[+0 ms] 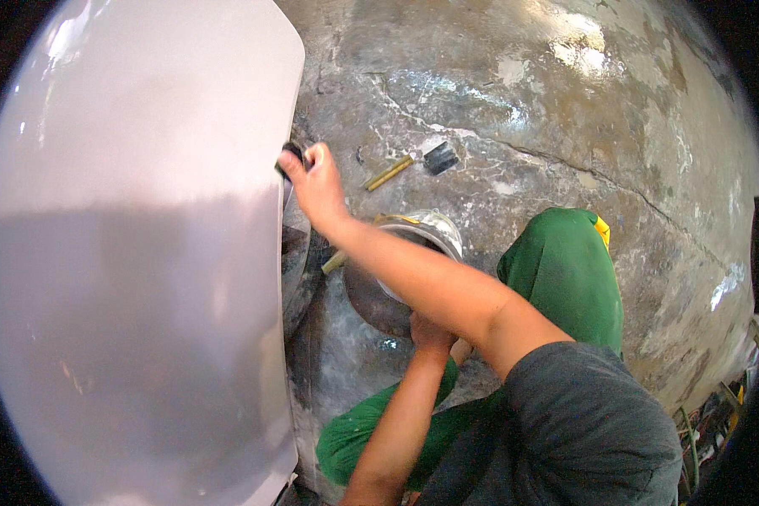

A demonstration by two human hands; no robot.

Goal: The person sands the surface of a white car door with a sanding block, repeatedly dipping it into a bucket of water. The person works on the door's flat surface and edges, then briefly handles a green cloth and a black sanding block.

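A large pale panel (143,143), smooth like a vehicle body part, fills the left side. My right hand (319,190) reaches across to its edge, fingers closed round a small black block (290,160) that touches or nearly touches that edge. Under my right forearm stands a round bucket (437,224) with a whitish, smeared rim and a dark inside. My left hand (433,331) is beside the bucket's near rim; the right arm partly covers it, so its fingers are hidden.
On the cracked, wet-looking concrete floor (514,194) lie a yellowish stick (390,172) and a dark square piece (440,158). Another yellowish stick-like piece (333,263) shows left of the bucket. My green-trousered knee (561,270) is right of the bucket.
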